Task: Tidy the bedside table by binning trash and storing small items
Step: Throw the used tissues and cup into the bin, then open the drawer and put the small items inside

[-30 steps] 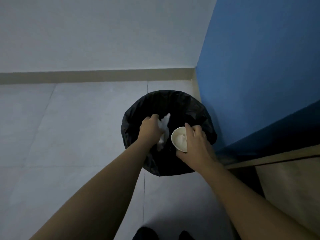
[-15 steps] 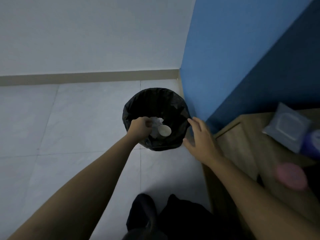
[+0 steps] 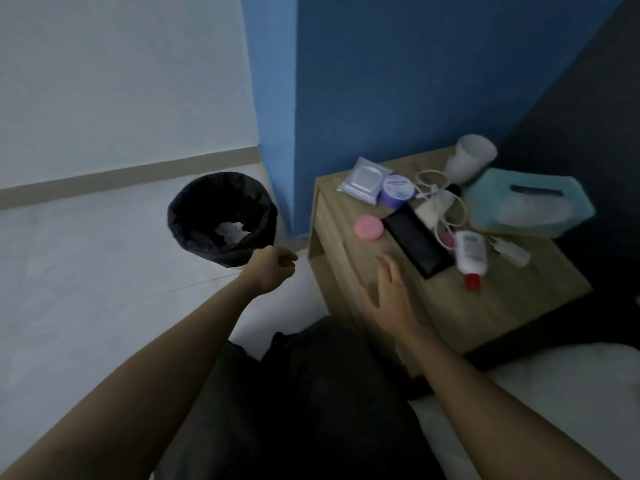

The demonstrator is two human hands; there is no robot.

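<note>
Right hand (image 3: 388, 297): fingers straight, empty, over bedside table (image 3: 502, 299) front edge | left hand (image 3: 274, 268): loosely curled, empty, beside bin (image 3: 183, 220) | black phone (image 3: 415, 241): on table, just beyond right fingertips, long axis diagonal, far-left to near-right | nearer: right hand.
</note>
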